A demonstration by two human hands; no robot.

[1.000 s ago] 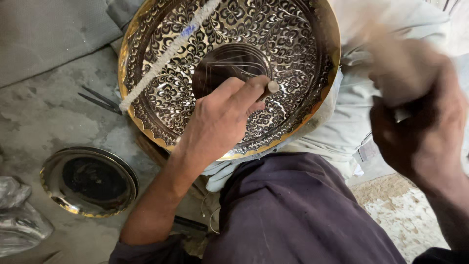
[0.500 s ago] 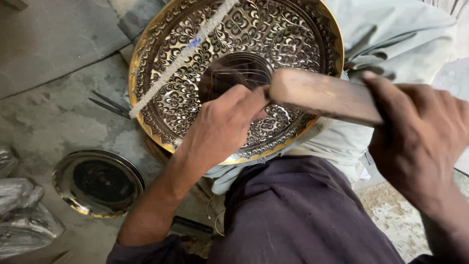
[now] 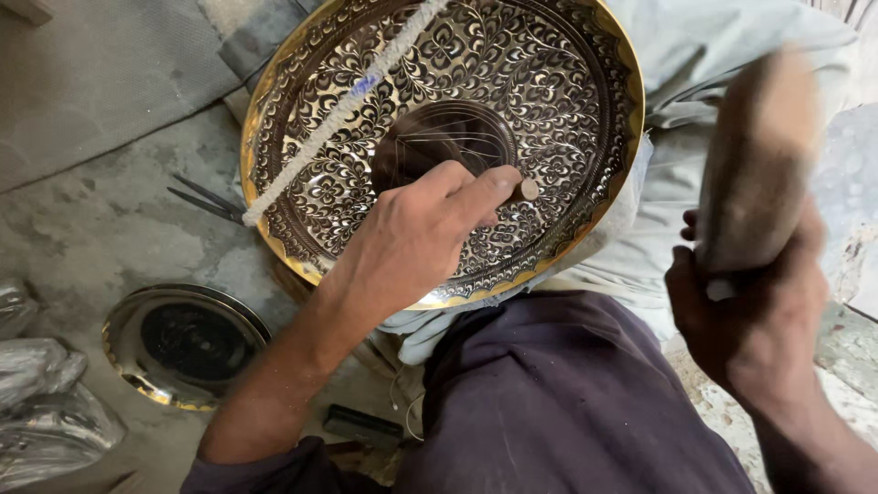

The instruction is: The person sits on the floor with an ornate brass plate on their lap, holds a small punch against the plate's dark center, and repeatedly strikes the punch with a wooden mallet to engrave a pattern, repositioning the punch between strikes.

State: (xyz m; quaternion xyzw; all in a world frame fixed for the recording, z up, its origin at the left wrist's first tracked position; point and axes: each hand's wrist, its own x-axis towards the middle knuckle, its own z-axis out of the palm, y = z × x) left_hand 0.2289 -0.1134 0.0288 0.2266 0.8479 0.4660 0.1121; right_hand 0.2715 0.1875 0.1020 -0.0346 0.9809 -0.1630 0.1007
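A large round brass tray (image 3: 558,101) with dense engraved floral patterns rests tilted against my lap on pale cloth. My left hand (image 3: 416,238) lies on its lower part, fingers closed around a small metal chisel (image 3: 526,189) whose butt end shows by my thumb. My right hand (image 3: 754,316) is raised at the right, gripping a blurred wooden mallet (image 3: 754,165) held up and away from the chisel. A white twisted cord (image 3: 343,105) lies diagonally across the tray's left half.
A smaller round brass plate (image 3: 123,352) with a dark centre lies on the grey floor at lower left. Thin metal tools (image 3: 206,201) lie beside the tray's left rim. Crumpled plastic (image 3: 41,402) sits at the far left. A small dark block (image 3: 361,423) lies near my knee.
The mallet has swung from lying across the chisel's end up to a raised position at the right. My left hand and the chisel have stayed in place on the tray.
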